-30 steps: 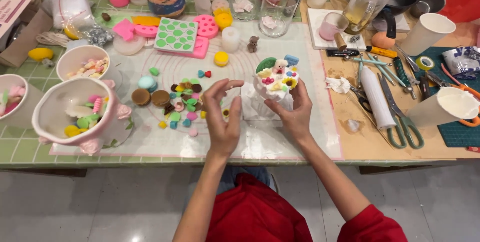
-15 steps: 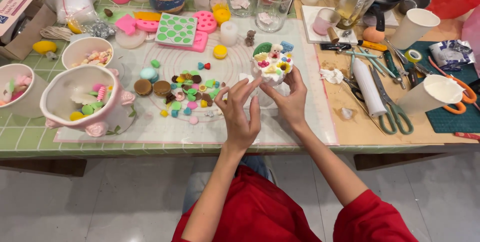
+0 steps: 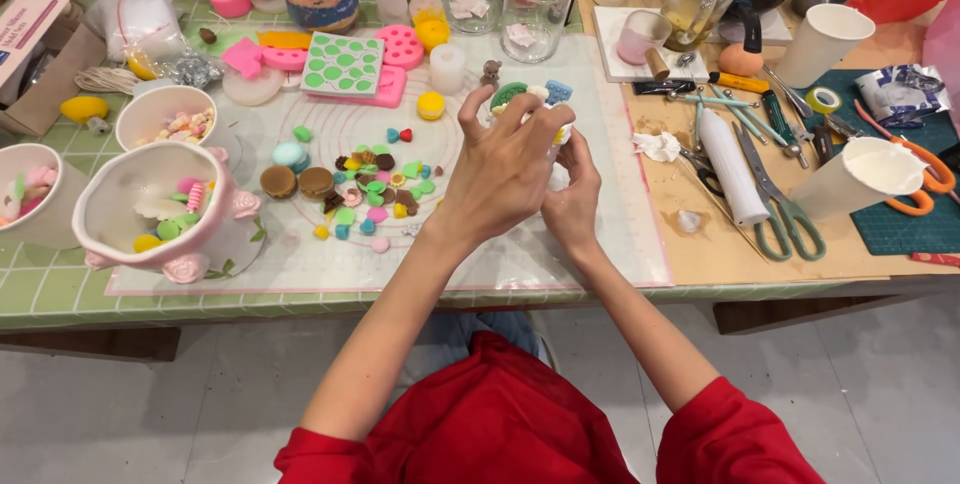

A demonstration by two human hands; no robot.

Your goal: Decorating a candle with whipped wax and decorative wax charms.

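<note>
Both hands meet over the decorated white cake-shaped candle [image 3: 553, 144] on the silicone mat [image 3: 600, 244] at mid-bench. The right hand [image 3: 572, 206] cups its side, steadying it. The left hand [image 3: 505, 169] arches over the top, fingertips probably pinching a small topping, though they hide it. Loose coloured wax charms [image 3: 375, 199] lie nearby within reach.

Bright, even indoor light falls from overhead, so shadows are soft and short: a faint one sits under the left hand [image 3: 505, 179] and a darker band runs beneath the table edge [image 3: 300, 304] toward 6 o'clock. The clear mat [image 3: 600, 244] and the glass jars [image 3: 525, 14] at 12 o'clock carry mild glare. Focus is sharp at centre, with slight wide-angle bending at 9 and 3 o'clock.
</note>
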